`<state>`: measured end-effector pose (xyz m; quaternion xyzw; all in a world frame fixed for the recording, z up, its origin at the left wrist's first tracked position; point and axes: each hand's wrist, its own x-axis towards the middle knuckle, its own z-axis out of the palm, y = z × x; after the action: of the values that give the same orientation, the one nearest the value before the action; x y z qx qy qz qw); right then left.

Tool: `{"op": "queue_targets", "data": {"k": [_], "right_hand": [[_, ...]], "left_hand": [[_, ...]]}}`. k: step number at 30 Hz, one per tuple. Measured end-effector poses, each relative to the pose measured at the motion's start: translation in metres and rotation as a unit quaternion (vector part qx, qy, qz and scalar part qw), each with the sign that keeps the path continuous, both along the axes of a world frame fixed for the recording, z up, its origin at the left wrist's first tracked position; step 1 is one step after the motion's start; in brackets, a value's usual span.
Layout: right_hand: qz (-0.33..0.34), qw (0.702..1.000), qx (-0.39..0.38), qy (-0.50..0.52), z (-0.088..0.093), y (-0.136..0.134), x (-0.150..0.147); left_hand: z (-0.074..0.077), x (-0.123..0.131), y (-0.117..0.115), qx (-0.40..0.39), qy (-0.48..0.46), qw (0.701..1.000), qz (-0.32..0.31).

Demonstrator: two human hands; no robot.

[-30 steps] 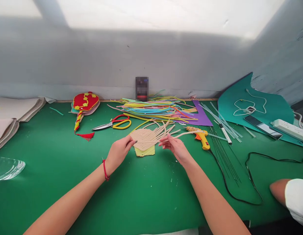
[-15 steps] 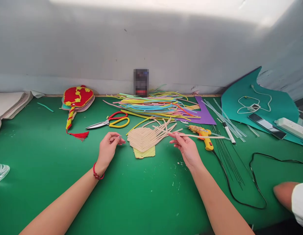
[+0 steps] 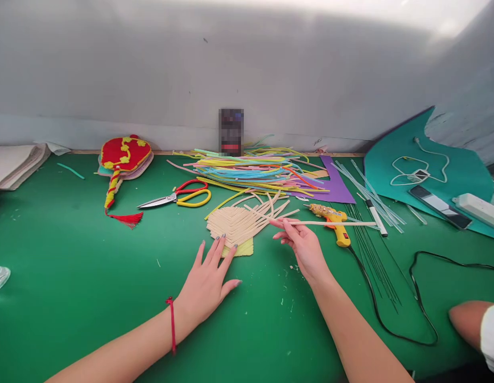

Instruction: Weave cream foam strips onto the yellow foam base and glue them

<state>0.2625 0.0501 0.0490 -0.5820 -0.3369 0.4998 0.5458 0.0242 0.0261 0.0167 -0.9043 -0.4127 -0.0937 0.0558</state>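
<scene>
A woven piece of cream pipe cleaners (image 3: 230,221) lies on the green table, its loose ends fanning out to the right. Under its lower edge shows a pale yellow piece (image 3: 244,248). My left hand (image 3: 209,279) is spread flat, fingertips on the lower edge of the weave. In my right hand (image 3: 305,247), thumb and fingers pinch a single cream pipe cleaner (image 3: 335,223), which points right across the yellow glue gun (image 3: 338,226). Scissors (image 3: 177,197) with one red and one yellow handle lie behind my left hand.
Coloured pipe cleaners (image 3: 250,173) are heaped at the back, beside purple foam (image 3: 340,191). A red fan-shaped piece (image 3: 125,154) with a tassel lies left. Clear glue sticks (image 3: 375,197), thin green wires (image 3: 370,255), a marker (image 3: 377,218), a phone (image 3: 439,206) and a black cord (image 3: 418,308) are right.
My left hand has opened from a loose curl and moved right and down onto the lower edge of the weave. My right hand still pinches the cream pipe cleaner, nearly in place.
</scene>
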Motion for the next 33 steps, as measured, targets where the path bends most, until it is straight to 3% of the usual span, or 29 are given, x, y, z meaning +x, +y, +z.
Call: {"op": "queue_targets", "data": {"k": [7,13,16,20,24,27,29,33], "right_hand": [[0.013,1.0,0.004,-0.013,-0.002,-0.001,0.003],[0.071,0.997,0.008,0.035,0.007,0.009,-0.012],[0.119,0.991,0.004,0.066,0.021,0.034,-0.027],[0.174,0.981,0.035,0.083,0.037,0.092,-0.044],[0.138,0.989,0.001,0.051,0.041,0.126,-0.048],[0.109,0.992,0.019,-0.055,0.035,0.111,-0.032],[0.066,0.979,0.013,-0.194,0.027,0.087,-0.009],[-0.117,0.891,-0.009,-0.439,0.005,0.034,0.056]], "left_hand": [[-0.003,-0.001,-0.001,-0.004,0.014,1.0,0.006],[0.003,0.003,0.002,0.004,-0.072,0.997,-0.017],[0.004,0.004,0.006,0.002,-0.118,0.99,-0.074],[0.0,0.003,0.008,-0.014,-0.136,0.985,-0.102],[0.001,0.001,0.01,-0.017,-0.142,0.985,-0.097],[0.003,0.001,0.011,0.002,-0.143,0.987,-0.067],[0.002,0.002,0.01,0.016,-0.128,0.991,-0.041],[-0.004,0.007,0.0,0.013,-0.067,0.998,-0.007]]}}
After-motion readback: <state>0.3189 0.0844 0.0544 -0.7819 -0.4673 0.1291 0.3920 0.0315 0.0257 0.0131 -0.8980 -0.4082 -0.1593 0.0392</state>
